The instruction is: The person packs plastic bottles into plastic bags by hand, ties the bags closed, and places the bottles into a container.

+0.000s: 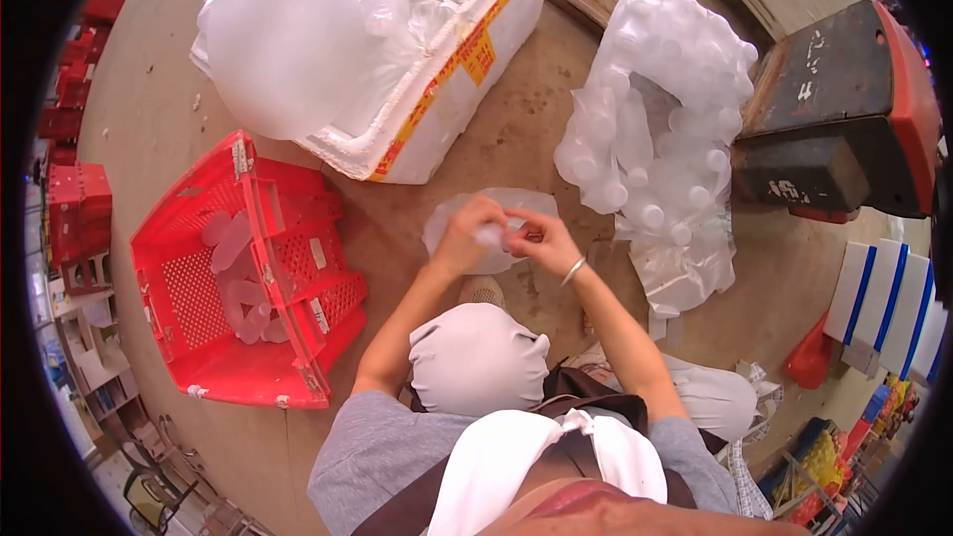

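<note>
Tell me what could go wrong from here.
The translucent plastic bag at the left hand and right hand looks thin and might tear or slip. The loose bottles in the red crate might roll if it is knocked. The bottle pack has a gap in its middle, so it could sag inward.

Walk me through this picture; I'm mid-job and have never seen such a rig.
There is no machine: a person works bare-handed, and a camera worn on the head looks down. The left hand and right hand are close together over what looks like a translucent whitish plastic bag; whatever they pinch is too blurred to name. On the brown floor rest a red plastic crate holding translucent bottles, a white foam box, and a plastic-wrapped bundle of pale-capped bottles.
</note>
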{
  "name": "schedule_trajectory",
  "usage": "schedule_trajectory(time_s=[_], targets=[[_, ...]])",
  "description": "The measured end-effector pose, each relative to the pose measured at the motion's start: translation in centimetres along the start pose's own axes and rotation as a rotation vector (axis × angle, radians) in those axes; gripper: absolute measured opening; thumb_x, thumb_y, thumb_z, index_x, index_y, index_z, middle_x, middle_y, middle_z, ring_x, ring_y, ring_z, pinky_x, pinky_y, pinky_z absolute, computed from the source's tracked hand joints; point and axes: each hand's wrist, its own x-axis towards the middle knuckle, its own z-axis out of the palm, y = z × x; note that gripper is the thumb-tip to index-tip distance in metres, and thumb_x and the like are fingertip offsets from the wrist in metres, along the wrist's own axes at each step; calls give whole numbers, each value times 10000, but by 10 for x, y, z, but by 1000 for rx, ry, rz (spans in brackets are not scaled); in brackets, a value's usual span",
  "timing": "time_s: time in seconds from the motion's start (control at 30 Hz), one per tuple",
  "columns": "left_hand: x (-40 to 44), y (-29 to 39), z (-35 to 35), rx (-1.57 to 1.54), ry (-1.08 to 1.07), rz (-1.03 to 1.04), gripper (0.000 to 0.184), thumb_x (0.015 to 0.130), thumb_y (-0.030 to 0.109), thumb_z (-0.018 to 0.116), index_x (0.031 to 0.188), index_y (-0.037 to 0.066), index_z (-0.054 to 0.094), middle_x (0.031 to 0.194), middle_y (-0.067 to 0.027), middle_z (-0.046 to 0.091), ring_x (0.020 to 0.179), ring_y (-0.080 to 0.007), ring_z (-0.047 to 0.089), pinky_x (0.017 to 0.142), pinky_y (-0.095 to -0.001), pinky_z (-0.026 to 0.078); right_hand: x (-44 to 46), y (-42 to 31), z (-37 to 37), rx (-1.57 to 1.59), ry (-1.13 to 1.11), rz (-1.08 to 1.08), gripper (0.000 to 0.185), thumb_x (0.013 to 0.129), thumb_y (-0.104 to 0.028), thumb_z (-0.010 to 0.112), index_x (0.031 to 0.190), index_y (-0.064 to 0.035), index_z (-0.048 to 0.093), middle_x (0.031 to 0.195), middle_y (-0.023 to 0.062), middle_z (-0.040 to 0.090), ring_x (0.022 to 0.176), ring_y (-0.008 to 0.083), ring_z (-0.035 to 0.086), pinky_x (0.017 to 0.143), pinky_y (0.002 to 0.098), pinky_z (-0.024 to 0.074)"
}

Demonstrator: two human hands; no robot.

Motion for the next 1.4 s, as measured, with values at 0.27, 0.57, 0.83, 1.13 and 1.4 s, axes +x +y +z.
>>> schedule_trajectory(time_s=[0.27,0.57,0.83,1.13,1.4], targets=[[-31,4,3,205,200,-156,191,661,-42,610,838,28,595,875,-102,558,825,-249,567,680,-304,452,42,31,36,-818,419,-470,170,738,-167,606,848,-37,614,788,111,601,676,279,558,592,345,433],[-94,-33,21,138,-56,-206,119,707,-46,591,797,31,578,818,-105,576,757,-227,567,671,-308,440,30,23,-5,-271,334,39,177,790,-174,610,753,-2,629,647,72,598,607,86,523,569,269,416],[-19,13,3,346,-106,-129,159,796,178,564,735,33,581,653,-94,558,639,-236,545,600,-329,422,-47,-97,27,-441,-82,-781,108,778,-61,622,879,-24,622,844,106,607,716,233,584,649,295,472],[74,173,-193,-233,771,-304,345,911,420,475,965,81,515,969,-25,527,934,-142,490,854,-299,387,-147,-170,-177,-482,333,-337,97,809,-63,622,884,-10,652,807,26,635,737,78,570,677,216,459],[176,171,-306,732,687,-66,459,861,286,598,1180,-21,477,1106,-123,556,882,-200,595,825,-310,503,-124,118,-290,-926,865,348,398,714,-410,684,917,-75,612,890,106,631,821,273,605,734,371,474]])
